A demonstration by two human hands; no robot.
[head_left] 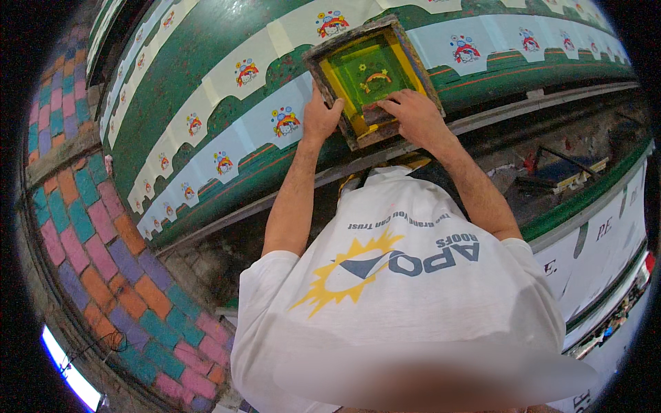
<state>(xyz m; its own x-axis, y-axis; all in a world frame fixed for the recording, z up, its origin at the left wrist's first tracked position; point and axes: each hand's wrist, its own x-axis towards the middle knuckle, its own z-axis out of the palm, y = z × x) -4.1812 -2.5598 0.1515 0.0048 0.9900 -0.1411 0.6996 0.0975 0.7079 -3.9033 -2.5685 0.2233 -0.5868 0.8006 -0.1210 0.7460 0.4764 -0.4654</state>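
Observation:
A wooden screen-printing frame (417, 60) with yellow-green mesh (358, 69) lies tilted on the long green table, over a strip of pale printed pieces. Colourful cartoon figures show on the pieces beside it, and a similar outline shows in the mesh. My left hand (321, 118) grips the frame's left side, its thumb toward the rim. Inside the near end of the frame, my right hand (417, 118) holds a dark squeegee (377, 113) against the mesh. My right fingers partly cover the squeegee.
Rows of pale printed pieces (285, 121) curve along the green table (268, 155). Its near edge (482, 113) runs close in front of me. Another dark frame-like object (561, 168) lies to the right. Coloured paving bricks (100, 289) cover the floor at left.

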